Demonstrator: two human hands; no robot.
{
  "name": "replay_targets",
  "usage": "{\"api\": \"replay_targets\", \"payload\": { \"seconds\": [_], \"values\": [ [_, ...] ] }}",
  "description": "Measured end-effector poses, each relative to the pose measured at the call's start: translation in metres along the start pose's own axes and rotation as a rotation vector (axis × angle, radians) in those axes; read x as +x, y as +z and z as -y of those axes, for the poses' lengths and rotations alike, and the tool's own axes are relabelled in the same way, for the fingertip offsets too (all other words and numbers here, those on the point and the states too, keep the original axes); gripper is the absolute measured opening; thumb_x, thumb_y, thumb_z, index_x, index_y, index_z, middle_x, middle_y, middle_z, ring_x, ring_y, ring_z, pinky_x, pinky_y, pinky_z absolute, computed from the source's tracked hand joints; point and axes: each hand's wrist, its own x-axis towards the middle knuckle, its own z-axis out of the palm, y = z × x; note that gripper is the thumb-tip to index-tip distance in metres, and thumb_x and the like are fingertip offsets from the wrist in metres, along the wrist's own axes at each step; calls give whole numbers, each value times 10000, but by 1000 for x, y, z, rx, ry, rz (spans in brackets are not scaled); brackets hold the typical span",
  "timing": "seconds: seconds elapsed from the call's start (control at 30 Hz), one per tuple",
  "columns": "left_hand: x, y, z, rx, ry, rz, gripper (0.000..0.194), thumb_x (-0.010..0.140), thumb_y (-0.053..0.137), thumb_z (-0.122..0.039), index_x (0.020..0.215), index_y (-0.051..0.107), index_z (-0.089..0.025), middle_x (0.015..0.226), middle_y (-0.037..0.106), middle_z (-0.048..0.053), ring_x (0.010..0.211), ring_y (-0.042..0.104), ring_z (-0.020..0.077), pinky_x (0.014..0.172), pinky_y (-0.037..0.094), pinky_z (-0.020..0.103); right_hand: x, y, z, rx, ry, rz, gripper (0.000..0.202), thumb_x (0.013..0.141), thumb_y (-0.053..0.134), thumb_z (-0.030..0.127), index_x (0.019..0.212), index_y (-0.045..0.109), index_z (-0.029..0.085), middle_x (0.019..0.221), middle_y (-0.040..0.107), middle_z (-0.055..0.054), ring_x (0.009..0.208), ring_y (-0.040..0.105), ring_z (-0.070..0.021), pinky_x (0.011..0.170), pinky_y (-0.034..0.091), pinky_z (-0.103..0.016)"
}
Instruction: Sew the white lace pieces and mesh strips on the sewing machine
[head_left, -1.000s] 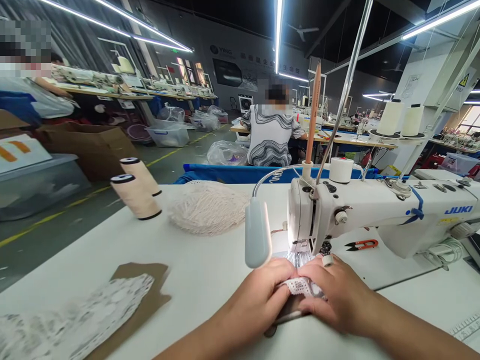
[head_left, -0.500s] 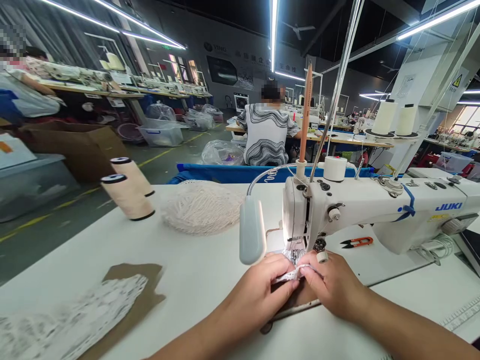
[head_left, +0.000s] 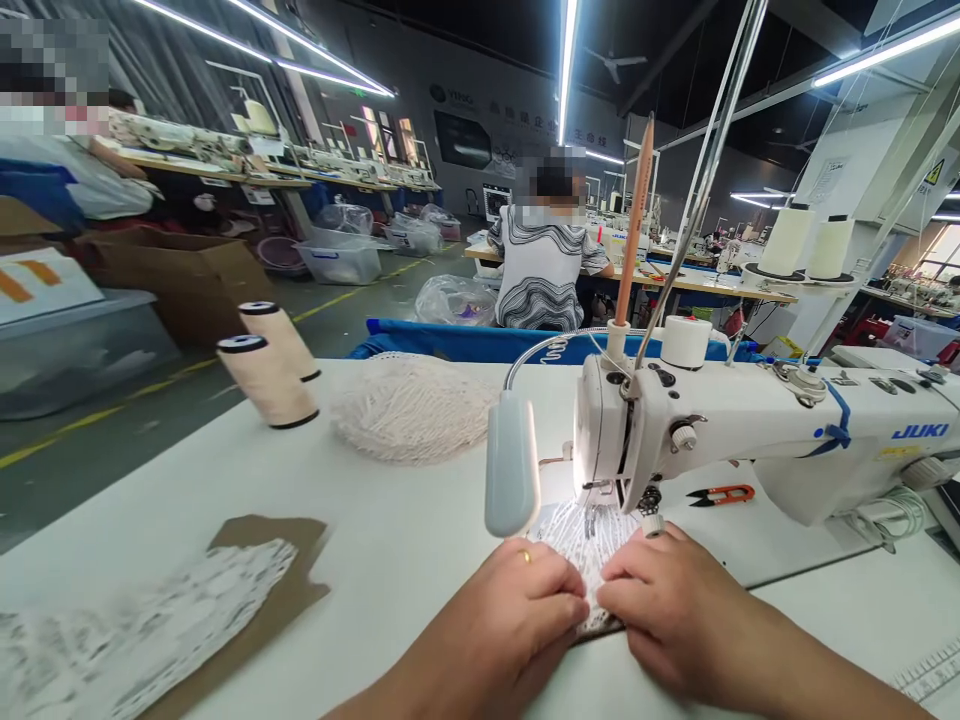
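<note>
White openwork lace [head_left: 579, 538] lies spread beneath the needle area of a white sewing machine [head_left: 720, 400], lit by a small lamp [head_left: 512, 465]. My left hand [head_left: 517, 595], with a ring on one finger, has its fingers curled on the lace's left edge. Opposite it, my right hand [head_left: 671, 600] pinches the right edge with bent fingers. Only a narrow strip of lace shows between the two hands; their fingertips partly cover it. The presser foot is hard to make out in the glare.
A pile of white lace [head_left: 412, 410] and two thread cones [head_left: 274, 385] stand at the table's far left. More lace [head_left: 180, 620] rests on brown card [head_left: 307, 550] nearby. Orange-handled thread snips [head_left: 724, 495] lie under the machine arm. A person [head_left: 541, 265] sits ahead.
Both hands have drawn slightly toward me and changed their hold. The lace, bunched between the fingers before, now lies flatter and spread under the machine head. The view has shifted slightly.
</note>
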Motion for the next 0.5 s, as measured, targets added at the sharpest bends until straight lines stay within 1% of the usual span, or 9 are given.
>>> {"api": "replay_targets", "payload": {
  "seconds": [0.1, 0.2, 0.33, 0.4, 0.5],
  "values": [
    [3, 2, 3, 28, 12, -34, 346, 1041, 454, -83, 907, 738, -229, 880, 759, 7, 769, 671, 188, 738, 513, 344, -1, 3, -3, -28, 29, -14, 180, 864, 600, 90, 987, 619, 221, 1068, 707, -14, 884, 567, -204, 798, 369, -362],
    [6, 3, 6, 80, 19, -52, 370, 1051, 437, -97, 879, 740, -223, 858, 757, 21, 739, 680, 190, 690, 513, 339, -1, 5, -5, -54, 55, -14, 167, 890, 589, 90, 992, 632, 216, 1036, 703, -24, 894, 560, -223, 798, 377, -370],
    [9, 5, 12, 85, 41, -76, 350, 1002, 448, -63, 899, 745, -218, 872, 757, 39, 737, 689, 196, 646, 509, 323, 3, 5, -7, -69, 92, -3, 166, 885, 580, 67, 963, 633, 204, 1063, 711, -51, 918, 558, -238, 833, 414, -374],
    [10, 5, 14, 85, 38, -83, 334, 988, 458, -60, 947, 750, -218, 906, 761, 45, 754, 694, 200, 657, 516, 325, 4, 5, -8, -65, 107, -7, 177, 874, 583, 57, 963, 637, 200, 1075, 717, -65, 934, 563, -247, 831, 430, -370],
    [11, 7, 16, 96, 61, -107, 320, 986, 454, -62, 952, 734, -214, 921, 758, 52, 759, 687, 203, 662, 509, 330, 5, 4, -7, -46, 95, -30, 213, 871, 579, 43, 995, 647, 202, 1097, 726, -77, 975, 581, -259, 842, 443, -370]
  ]
}}
